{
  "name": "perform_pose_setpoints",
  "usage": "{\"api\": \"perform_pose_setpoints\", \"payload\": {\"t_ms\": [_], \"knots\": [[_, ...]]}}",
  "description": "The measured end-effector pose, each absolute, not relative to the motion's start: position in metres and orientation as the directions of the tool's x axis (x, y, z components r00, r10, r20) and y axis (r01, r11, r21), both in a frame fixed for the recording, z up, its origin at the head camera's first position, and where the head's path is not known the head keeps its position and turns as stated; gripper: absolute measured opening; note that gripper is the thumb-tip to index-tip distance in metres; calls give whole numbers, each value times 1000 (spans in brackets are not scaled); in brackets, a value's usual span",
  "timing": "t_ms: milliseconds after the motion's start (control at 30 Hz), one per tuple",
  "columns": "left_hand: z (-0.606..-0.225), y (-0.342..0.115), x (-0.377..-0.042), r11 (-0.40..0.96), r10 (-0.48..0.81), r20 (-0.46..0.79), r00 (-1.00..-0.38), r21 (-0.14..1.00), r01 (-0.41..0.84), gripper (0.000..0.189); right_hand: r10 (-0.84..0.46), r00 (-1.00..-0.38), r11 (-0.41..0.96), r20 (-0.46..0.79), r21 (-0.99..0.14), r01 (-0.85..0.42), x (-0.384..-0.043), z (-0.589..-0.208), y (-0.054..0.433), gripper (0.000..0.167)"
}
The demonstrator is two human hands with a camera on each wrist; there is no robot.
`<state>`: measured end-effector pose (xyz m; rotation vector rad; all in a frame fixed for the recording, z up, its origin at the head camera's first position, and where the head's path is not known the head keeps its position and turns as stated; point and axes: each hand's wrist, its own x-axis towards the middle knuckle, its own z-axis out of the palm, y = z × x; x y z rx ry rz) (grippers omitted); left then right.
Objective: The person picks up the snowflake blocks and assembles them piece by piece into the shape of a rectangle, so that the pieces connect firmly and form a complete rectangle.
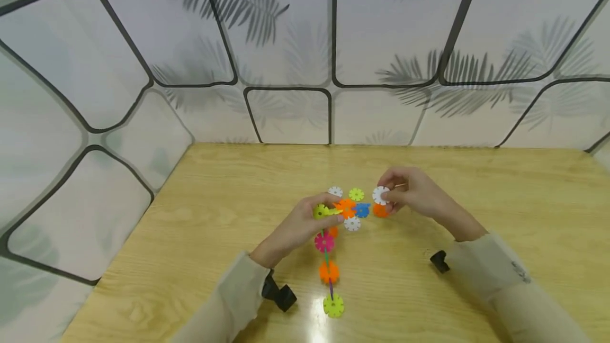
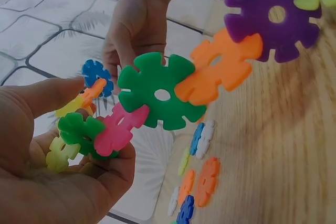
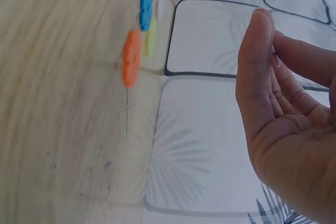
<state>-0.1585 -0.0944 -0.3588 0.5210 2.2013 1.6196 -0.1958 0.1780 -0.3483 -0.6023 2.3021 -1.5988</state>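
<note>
My left hand (image 1: 300,221) grips a chain of slotted plastic flower discs fitted edge to edge. From that hand the chain runs toward me through a pink disc (image 1: 324,242) and an orange disc (image 1: 329,271) to a yellow-green disc (image 1: 333,306). In the left wrist view a green disc (image 2: 157,90) and a purple disc (image 2: 257,17) show large along it. A blue disc (image 1: 362,210) ends the part that points right. Between thumb and fingers, my right hand (image 1: 413,195) pinches a white disc (image 1: 379,193), just right of the blue one.
Loose discs lie on the wooden table (image 1: 214,173) around the hands, among them an orange disc (image 3: 132,59) and a yellow-green disc (image 1: 356,194). Behind the table stands a patterned wall covering (image 1: 290,115). Black wrist cameras (image 1: 285,298) sit at both cuffs.
</note>
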Motion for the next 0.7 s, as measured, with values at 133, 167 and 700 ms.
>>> {"api": "perform_pose_setpoints", "payload": {"t_ms": [133, 167, 700], "knots": [[-360, -93, -159, 283, 499, -35, -866, 951, 124, 32, -495, -869, 253, 14, -954, -159, -188, -344, 177, 15], [-359, -93, -159, 280, 500, -26, -866, 951, 133, 33, -498, -867, 241, 14, -958, -153, -186, -343, 177, 15], [-356, -93, -159, 223, 509, 7, -860, 965, 140, 40, -476, -875, 140, 91, -974, -178, -171, -340, 168, 23]]}}
